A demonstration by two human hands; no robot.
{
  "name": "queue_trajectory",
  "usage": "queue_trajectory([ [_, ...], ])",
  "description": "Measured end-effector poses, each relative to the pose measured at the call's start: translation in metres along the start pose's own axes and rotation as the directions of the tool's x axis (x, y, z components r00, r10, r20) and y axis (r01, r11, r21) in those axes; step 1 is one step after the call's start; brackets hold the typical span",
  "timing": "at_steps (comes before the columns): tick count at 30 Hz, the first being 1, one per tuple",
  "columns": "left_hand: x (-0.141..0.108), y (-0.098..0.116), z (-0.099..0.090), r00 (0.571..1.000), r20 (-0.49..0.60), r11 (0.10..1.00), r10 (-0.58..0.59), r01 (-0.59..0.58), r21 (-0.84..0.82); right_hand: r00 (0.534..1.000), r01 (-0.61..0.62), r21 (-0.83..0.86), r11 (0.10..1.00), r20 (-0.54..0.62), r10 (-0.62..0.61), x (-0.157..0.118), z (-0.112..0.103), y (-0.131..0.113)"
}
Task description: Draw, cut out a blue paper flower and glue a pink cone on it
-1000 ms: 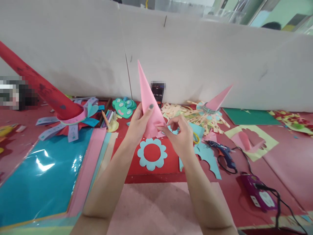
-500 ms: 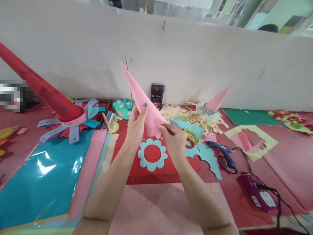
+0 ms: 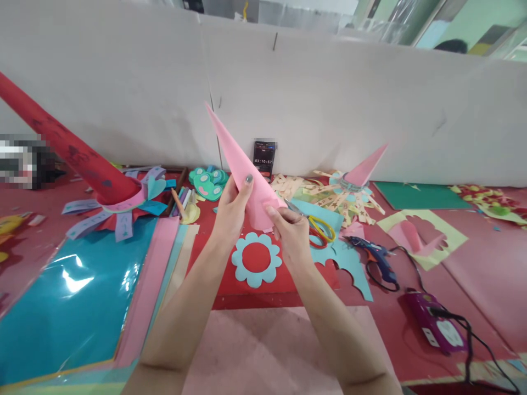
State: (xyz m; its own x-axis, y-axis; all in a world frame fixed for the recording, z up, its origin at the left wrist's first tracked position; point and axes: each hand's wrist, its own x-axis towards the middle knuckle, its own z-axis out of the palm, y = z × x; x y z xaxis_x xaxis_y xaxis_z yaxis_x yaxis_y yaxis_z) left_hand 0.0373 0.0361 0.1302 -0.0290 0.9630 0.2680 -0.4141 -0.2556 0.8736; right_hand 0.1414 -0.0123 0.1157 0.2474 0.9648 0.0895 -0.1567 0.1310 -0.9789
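Note:
A pink paper cone (image 3: 241,159) is held up between both hands, its tip tilted to the upper left. My left hand (image 3: 233,211) grips its left side, thumb on the front and the other fingers behind. With thumb and fingers, my right hand (image 3: 291,230) pinches the cone's lower right edge. Below the cone lies a light-blue scalloped paper ring (image 3: 256,282) on red paper (image 3: 234,293). Just right of my right hand are scissors (image 3: 325,229) with yellow and red handles, resting on light-blue cut paper (image 3: 349,269).
At left stands a red cone hat (image 3: 102,175) beside wrapped blue sheets (image 3: 82,307). A smaller pink cone hat (image 3: 364,167) sits back right. A glue gun (image 3: 376,258) and a purple corded box (image 3: 434,321) lie at right. A phone (image 3: 264,159) leans on the wall.
The cone has shifted slightly right. My right fingers have curled in closer at its lower edge, and my left hand has moved slightly right with the cone.

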Motion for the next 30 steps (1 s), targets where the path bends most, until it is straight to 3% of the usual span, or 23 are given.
queue_trajectory([
  [14,-0.0029,0.0007,0.0018,1.000,0.000,0.999,0.015,-0.015,0.039,1.000,0.019,0.036,0.999,0.001,-0.019,-0.0020,-0.0001,-0.0005],
  [18,-0.0023,0.0024,0.0025,0.998,0.056,1.000,-0.017,0.017,0.015,0.999,0.029,0.065,0.997,-0.032,-0.027,-0.0003,-0.0010,-0.0034],
  [22,-0.0010,0.0052,0.0012,0.994,0.110,0.998,0.022,-0.015,-0.062,0.997,-0.061,0.101,0.993,0.045,0.056,0.0025,-0.0038,-0.0022],
  [27,-0.0010,0.0060,-0.0027,0.995,0.058,0.995,0.083,-0.079,-0.064,0.969,-0.216,0.198,0.956,0.165,0.185,0.0035,-0.0055,-0.0007],
  [30,0.0003,0.0056,-0.0041,0.997,0.023,0.990,0.079,-0.076,-0.117,0.954,-0.248,0.193,0.950,0.218,0.204,0.0020,-0.0041,-0.0010],
])
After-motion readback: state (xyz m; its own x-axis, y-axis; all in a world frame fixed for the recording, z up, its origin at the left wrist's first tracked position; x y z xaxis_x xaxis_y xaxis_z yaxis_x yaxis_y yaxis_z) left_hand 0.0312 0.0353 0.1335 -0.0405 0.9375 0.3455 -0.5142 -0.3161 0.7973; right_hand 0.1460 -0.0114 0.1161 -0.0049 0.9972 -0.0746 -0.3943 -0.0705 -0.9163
